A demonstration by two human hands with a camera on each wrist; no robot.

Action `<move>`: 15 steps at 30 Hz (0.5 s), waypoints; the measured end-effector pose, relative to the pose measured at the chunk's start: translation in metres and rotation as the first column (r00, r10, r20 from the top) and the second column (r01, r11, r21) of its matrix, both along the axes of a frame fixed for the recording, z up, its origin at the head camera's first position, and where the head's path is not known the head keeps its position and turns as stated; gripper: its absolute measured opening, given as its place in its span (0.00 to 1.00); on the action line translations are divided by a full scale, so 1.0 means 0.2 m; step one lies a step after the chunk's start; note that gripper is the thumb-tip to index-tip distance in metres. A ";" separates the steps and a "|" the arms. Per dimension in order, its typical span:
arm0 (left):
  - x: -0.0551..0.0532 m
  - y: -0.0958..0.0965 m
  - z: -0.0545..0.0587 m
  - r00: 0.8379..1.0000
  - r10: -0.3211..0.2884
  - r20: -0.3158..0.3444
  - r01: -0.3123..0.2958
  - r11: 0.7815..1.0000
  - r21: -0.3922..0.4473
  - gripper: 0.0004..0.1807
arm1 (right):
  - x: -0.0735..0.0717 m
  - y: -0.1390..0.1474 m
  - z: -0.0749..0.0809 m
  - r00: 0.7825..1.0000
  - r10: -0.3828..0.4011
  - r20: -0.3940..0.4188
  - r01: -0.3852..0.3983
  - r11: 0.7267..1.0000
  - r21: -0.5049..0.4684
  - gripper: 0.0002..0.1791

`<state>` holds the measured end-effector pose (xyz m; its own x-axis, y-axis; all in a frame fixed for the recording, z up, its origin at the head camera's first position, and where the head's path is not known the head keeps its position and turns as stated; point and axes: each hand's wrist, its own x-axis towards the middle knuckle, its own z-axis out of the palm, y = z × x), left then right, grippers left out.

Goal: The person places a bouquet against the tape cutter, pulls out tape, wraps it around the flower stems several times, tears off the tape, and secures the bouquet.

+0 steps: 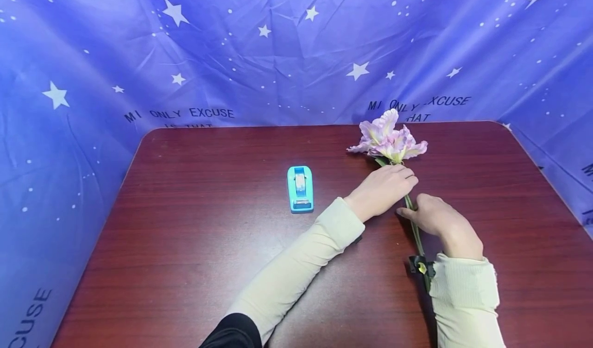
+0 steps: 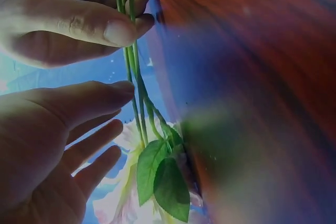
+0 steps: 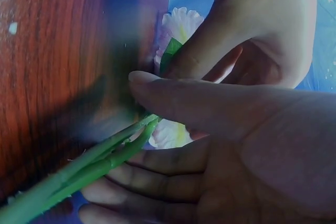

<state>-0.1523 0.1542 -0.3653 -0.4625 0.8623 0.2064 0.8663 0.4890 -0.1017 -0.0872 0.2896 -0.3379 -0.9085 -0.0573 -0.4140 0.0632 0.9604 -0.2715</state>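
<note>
In the head view, the worktop (image 1: 208,193) fills the lower part of the frame, with a blue star-printed cloth (image 1: 278,44) behind it. Pale pink flowers (image 1: 389,139) are right of centre, towards the worktop's far edge, their green stems (image 1: 414,229) running down towards the lower right. The left hand (image 1: 382,188) reaches over the stems just below the blooms; the right hand (image 1: 442,224) is beside them, lower down. A dark piece with a yellow patch (image 1: 420,266) is at the stems near the right sleeve. A blue tape dispenser (image 1: 300,188) stands near the centre.

In the left wrist view, the left fingers are slack and parted at lower left, the thumb tip by the stems. Green leaves (image 2: 152,169) hang at bottom centre.

In the right wrist view, the stems rise from lower left between the right thumb and loosely extended fingers; whether they pinch cannot be told.
</note>
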 end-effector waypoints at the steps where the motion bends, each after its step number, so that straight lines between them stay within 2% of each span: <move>1: 0.00 0.00 0.00 1.000 -0.001 0.008 0.002 1.000 -0.003 0.15 | 0.00 0.00 0.00 1.000 -0.001 0.003 0.001 1.000 -0.003 0.24; 7: -0.01 0.03 -0.01 0.999 -0.007 0.037 0.008 1.000 -0.022 0.16 | 0.00 0.00 0.00 1.000 -0.011 0.016 0.011 1.000 0.007 0.24; 15: -0.01 0.07 -0.01 1.000 -0.007 -0.007 0.006 0.997 -0.079 0.15 | -0.01 0.01 0.00 1.000 -0.010 0.027 0.009 1.000 0.014 0.22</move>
<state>-0.1548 0.1682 -0.3670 -0.4554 0.8791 0.1408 0.8687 0.4733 -0.1460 -0.0885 0.2913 -0.3382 -0.8976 -0.0428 -0.4387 0.0794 0.9633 -0.2565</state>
